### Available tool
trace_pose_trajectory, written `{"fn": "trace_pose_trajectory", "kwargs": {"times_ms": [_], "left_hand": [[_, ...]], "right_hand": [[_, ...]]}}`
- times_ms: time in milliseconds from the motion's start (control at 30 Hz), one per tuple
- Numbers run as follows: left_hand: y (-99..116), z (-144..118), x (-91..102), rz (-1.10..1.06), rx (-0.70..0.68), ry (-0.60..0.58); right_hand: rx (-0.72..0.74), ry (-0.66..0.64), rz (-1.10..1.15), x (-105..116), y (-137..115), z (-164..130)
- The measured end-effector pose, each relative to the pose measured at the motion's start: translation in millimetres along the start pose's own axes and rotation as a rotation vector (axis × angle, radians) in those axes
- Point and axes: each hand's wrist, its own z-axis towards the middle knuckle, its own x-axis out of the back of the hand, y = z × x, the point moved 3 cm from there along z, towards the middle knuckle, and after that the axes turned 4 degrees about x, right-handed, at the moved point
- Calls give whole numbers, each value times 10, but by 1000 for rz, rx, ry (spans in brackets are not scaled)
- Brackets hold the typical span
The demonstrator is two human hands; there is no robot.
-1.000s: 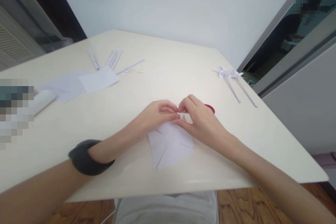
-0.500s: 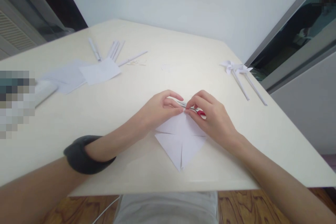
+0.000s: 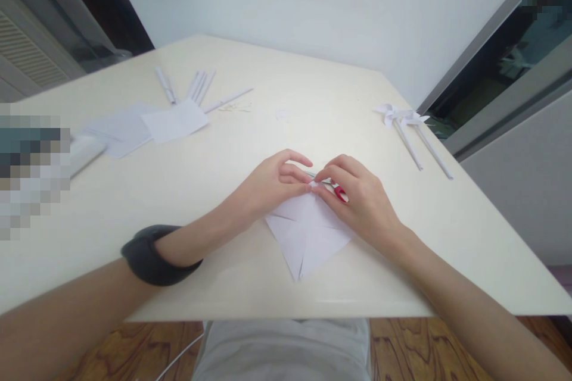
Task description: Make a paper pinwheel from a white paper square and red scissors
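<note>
A white paper square (image 3: 308, 244) with slits cut in from its corners lies like a diamond on the table before me. My left hand (image 3: 279, 181) pinches its far corner between thumb and fingers, the index finger raised. At the same corner, the fingertips of my right hand (image 3: 353, 187) are closed on the paper from the other side. Scissors with red handles (image 3: 340, 193) lie just behind the paper, partly covered by my right hand. The far slit is hidden by my fingers.
Two paper pinwheels (image 3: 409, 131) on rolled sticks lie at the right. Far left are paper sheets (image 3: 176, 121), several rolled paper sticks (image 3: 201, 84), thin pale bits (image 3: 235, 107) and a white roll (image 3: 87, 155). Small paper scraps (image 3: 282, 114) rest mid-table.
The paper has turned slightly, its near corner swinging left and a little away from me. The slit there looks wider. Both hands remain at the far corner.
</note>
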Motion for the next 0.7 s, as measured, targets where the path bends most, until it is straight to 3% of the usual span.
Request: {"fn": "trace_pose_trajectory", "kwargs": {"times_ms": [167,467,700], "left_hand": [[-36,21,-4,7,-40,-50],[-106,-8,-42,165,62,-196],[-50,-20,15,178,4,-26]], "right_hand": [[-43,21,58,-2,36,0],[-28,127,161,125,35,40],[65,186,219,218,-21,45]]}}
